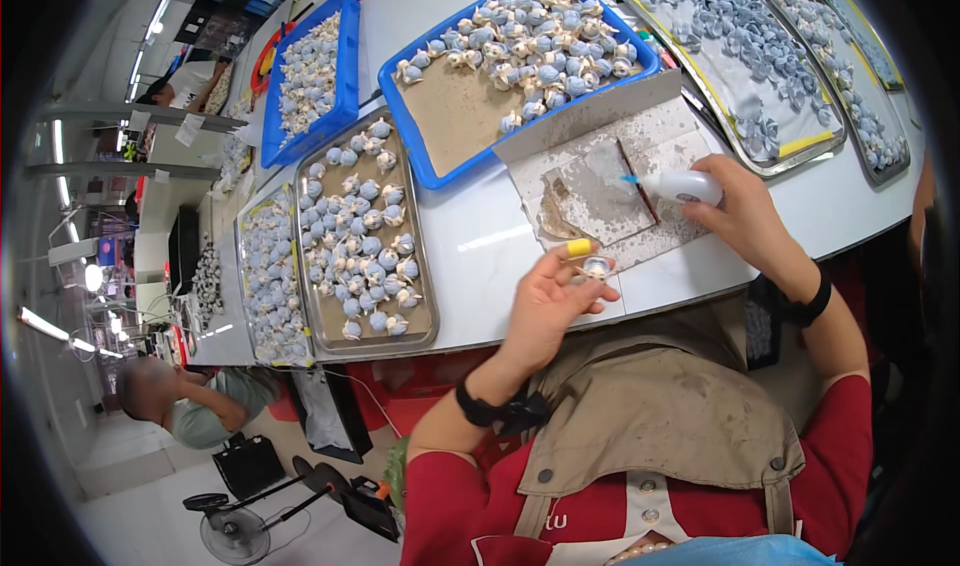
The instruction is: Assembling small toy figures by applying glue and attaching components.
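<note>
My left hand (pixel 545 311), over the table's near edge, pinches a small blue-and-cream figurine (pixel 596 268) between its fingertips. A yellow cover (pixel 578 248) sits at one of its fingers. My right hand (pixel 745 216) is wrapped round a white squeeze bottle (pixel 688 186), tilted with its thin blue tip pointing left, apart from the figurine. Under the tip lies a stained cardboard sheet (pixel 675 146) with a raised back flap. On it rests a smeared, squarish pad (pixel 590 191) with a dark strip along its right side.
A blue tray (pixel 440 171) of similar figurines stands behind the cardboard. To the left are a metal tray (pixel 425 331) of figurines and another blue tray (pixel 345 66). At the right, a metal tray (pixel 835 141) holds blue pieces. A person (pixel 215 406) sits at the far left.
</note>
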Tool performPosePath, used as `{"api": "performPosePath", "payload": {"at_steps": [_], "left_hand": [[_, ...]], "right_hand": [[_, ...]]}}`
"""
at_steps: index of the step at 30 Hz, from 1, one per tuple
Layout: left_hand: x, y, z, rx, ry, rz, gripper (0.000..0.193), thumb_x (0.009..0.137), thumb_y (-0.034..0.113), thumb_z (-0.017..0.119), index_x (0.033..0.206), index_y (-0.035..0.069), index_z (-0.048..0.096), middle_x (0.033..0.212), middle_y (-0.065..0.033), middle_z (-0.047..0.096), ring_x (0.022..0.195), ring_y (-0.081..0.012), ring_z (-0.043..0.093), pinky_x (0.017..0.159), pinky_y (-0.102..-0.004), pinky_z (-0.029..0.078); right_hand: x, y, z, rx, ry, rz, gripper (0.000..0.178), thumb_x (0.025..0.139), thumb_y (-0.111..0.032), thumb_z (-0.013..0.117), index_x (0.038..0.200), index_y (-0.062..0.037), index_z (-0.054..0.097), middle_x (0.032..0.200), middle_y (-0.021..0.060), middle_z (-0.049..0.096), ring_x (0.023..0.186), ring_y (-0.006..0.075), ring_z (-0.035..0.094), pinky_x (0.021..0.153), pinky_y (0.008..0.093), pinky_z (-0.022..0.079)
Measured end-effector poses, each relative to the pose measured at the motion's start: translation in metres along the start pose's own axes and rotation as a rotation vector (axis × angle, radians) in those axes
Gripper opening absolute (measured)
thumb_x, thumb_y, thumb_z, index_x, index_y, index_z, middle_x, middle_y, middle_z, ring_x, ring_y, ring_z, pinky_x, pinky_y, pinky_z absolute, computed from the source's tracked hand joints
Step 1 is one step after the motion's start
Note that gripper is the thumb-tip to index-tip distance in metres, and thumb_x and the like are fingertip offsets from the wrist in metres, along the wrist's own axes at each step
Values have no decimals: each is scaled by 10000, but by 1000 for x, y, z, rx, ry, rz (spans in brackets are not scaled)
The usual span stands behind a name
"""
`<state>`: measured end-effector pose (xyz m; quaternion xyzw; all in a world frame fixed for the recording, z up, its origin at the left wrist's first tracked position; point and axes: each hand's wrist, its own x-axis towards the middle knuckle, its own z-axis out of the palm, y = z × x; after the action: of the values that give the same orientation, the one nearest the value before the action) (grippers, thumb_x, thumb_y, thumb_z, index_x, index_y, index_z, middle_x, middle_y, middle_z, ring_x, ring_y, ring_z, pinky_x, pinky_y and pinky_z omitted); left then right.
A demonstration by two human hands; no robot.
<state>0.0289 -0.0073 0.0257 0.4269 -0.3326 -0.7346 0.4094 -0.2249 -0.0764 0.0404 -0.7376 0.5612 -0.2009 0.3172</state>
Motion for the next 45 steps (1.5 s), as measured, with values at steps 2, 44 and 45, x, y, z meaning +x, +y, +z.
{"api": "performPosePath", "payload": {"at_steps": [2,44,45], "left_hand": [[5,-21,7,-62,25,20,383,834,27,578,1197,-5,462,1090,-145,577,880,-176,609,701,-220,483],[6,-38,25,-81,119,75,339,829,26,587,1144,-7,467,1027,-111,592,835,-158,609,691,-222,474],[6,-38,25,-78,117,73,339,829,26,587,1144,-7,467,1027,-111,592,835,-158,609,691,-222,474]], "right_hand": [[-10,0,7,165,204,-96,295,741,-107,671,972,-2,521,839,93,585,685,183,561,609,274,434],[-53,-33,24,92,422,-370,267,619,-101,765,732,-14,540,640,88,526,515,217,527,442,292,396],[-53,-33,24,88,423,-378,266,618,-101,765,731,-14,540,640,88,527,514,217,527,443,292,396]]}}
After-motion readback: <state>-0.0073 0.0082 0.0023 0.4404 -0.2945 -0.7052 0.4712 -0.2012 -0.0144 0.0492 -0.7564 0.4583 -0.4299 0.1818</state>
